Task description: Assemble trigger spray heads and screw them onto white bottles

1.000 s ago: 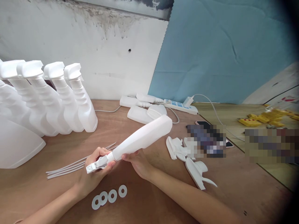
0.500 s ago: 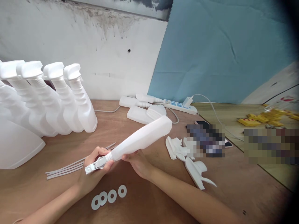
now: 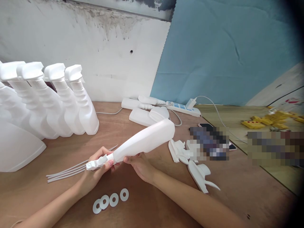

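Just below centre frame, the left hand (image 3: 92, 178) clasps the sprayer (image 3: 95, 164), the right hand (image 3: 142, 167) the bottle (image 3: 147, 136); an off-axis twist could seat the sprayer crooked.

Single head-worn view, facing forward and down
It looks from close above the brown tabletop (image 3: 147, 205) towards the stained white wall (image 3: 128, 72).
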